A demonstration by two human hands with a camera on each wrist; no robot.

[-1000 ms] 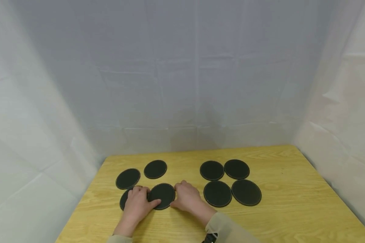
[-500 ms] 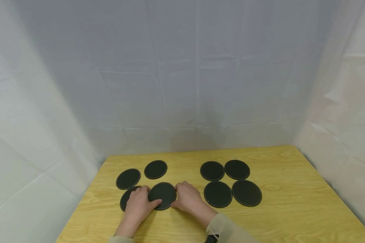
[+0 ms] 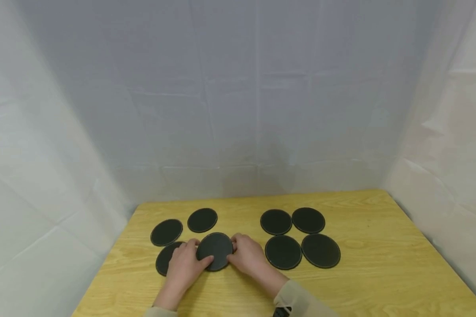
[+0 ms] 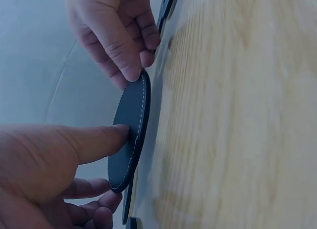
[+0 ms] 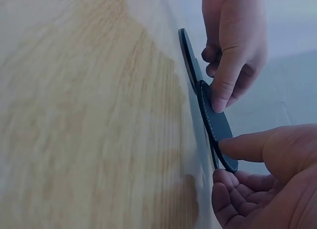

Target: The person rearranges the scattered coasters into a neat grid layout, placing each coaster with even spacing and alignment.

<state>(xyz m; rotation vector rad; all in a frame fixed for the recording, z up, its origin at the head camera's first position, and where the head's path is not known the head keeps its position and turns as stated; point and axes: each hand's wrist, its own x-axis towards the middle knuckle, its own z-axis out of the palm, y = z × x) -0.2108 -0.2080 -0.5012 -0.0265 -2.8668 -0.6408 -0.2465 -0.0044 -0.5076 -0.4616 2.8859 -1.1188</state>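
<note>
Black and thin, the coaster (image 3: 215, 251) sits lifted between both hands near the table's (image 3: 381, 273) front edge, left of centre, its near rim tipped up off the wood. It looks light and fairly stiff, stitched round the rim (image 4: 142, 103); the edge seems the sensible place to pinch. Left hand (image 3: 184, 266) clamps it at nine o'clock, thumb (image 4: 94, 140) flat on top, fingers under. Right hand (image 3: 247, 257) pinches it at three o'clock, thumb (image 5: 247, 145) over the face. Another coaster (image 3: 164, 259) lies partly under the left hand. Four more coasters (image 3: 301, 237) sit well apart at three o'clock.
</note>
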